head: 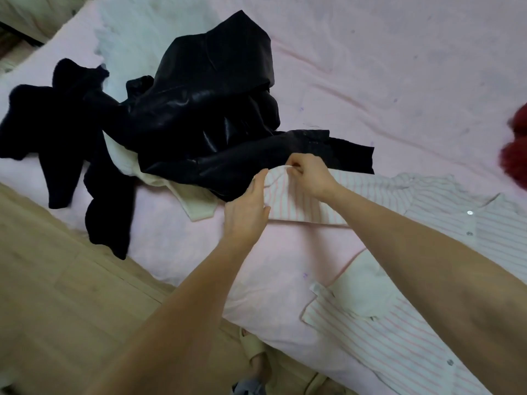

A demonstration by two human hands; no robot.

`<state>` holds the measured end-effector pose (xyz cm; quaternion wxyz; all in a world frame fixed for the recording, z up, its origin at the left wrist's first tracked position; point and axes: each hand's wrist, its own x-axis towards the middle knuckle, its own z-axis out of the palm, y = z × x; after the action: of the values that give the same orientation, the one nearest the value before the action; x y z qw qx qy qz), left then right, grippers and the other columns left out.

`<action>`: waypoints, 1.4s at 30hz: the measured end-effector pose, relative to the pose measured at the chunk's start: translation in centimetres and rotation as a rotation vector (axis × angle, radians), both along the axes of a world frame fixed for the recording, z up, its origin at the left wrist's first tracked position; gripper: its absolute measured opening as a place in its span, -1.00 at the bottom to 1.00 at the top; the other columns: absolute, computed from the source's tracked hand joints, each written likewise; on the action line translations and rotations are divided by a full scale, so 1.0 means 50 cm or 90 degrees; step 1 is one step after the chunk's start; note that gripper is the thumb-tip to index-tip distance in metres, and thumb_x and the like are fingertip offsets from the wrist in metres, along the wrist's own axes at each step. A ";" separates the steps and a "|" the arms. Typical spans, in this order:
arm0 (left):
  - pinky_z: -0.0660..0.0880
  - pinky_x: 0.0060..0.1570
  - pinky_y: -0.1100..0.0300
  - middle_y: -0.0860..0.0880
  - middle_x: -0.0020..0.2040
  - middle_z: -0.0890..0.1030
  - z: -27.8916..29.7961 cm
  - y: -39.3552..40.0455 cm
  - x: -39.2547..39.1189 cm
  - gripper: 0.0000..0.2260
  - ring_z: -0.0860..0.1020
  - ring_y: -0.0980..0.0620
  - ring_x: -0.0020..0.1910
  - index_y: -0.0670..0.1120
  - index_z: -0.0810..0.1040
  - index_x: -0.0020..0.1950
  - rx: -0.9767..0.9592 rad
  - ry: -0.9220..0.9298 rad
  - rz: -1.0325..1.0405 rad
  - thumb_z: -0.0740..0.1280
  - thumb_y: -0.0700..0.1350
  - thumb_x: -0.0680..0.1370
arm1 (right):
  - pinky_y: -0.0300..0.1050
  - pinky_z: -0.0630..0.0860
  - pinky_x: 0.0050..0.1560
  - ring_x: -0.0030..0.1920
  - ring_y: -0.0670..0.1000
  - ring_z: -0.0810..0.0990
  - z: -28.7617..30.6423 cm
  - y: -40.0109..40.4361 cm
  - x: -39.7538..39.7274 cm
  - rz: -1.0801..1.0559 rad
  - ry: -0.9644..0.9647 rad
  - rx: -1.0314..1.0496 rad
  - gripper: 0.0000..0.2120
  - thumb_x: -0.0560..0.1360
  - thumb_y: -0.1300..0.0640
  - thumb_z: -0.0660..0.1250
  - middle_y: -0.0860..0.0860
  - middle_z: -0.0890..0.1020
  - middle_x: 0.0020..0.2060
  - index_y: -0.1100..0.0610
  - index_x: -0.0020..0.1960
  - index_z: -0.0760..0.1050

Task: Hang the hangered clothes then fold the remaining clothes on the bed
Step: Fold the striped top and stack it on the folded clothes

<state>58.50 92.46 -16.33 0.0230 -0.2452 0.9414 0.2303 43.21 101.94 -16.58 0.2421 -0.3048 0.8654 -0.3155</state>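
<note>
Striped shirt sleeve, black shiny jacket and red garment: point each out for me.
striped shirt (302, 201), head view, on the sleeve near the cuff.
black shiny jacket (208, 109), head view, middle of its body.
red garment (514, 155), head view, at the frame's right edge.

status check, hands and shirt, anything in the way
Right hand pinching striped shirt sleeve end. Left hand open, flat on sleeve. Black jacket touching sleeve end.

right hand (306, 175) pinching striped shirt (427, 212) (sleeve cuff), bed (370, 67)

Glossy black jacket (211, 109), matt cloth sheet (370, 67)
</note>
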 end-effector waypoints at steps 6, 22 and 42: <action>0.38 -0.15 0.13 0.01 0.05 0.50 -0.045 0.006 -0.025 -0.37 0.46 0.01 -0.08 -0.01 0.45 0.28 -0.350 -0.065 -0.080 0.55 0.09 0.27 | -0.13 0.39 -0.22 -0.28 -0.03 0.43 -0.068 -0.026 0.018 -0.105 -0.063 -0.032 -0.90 0.46 0.34 0.20 -0.01 0.52 -0.33 0.29 -0.12 0.50; 0.38 -0.06 0.10 -0.02 -0.04 0.55 0.009 0.134 -0.154 -0.80 0.47 -0.06 -0.05 -0.05 0.59 0.14 -0.104 0.099 -0.067 0.31 -0.19 0.54 | -0.31 0.45 -0.02 -0.02 -0.05 0.56 -0.043 0.098 -0.066 -0.189 -0.044 -0.093 -0.76 0.51 0.37 0.17 -0.02 0.63 -0.04 0.17 0.02 0.56; -0.30 0.50 0.05 -0.05 0.57 -0.28 -0.188 0.305 -0.327 -0.06 -0.26 0.03 0.55 -0.11 -0.26 0.57 -0.070 -0.225 -0.512 0.29 0.25 0.51 | 0.06 0.34 -0.15 0.09 0.20 0.39 -0.178 0.427 -0.296 -0.196 0.179 0.198 -0.83 0.60 0.26 0.09 0.20 0.50 -0.01 0.28 0.07 0.43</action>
<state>42.16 107.73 -25.71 0.2581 0.1040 0.9545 0.1076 28.42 123.32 -25.49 0.1125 -0.1694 0.9649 -0.1662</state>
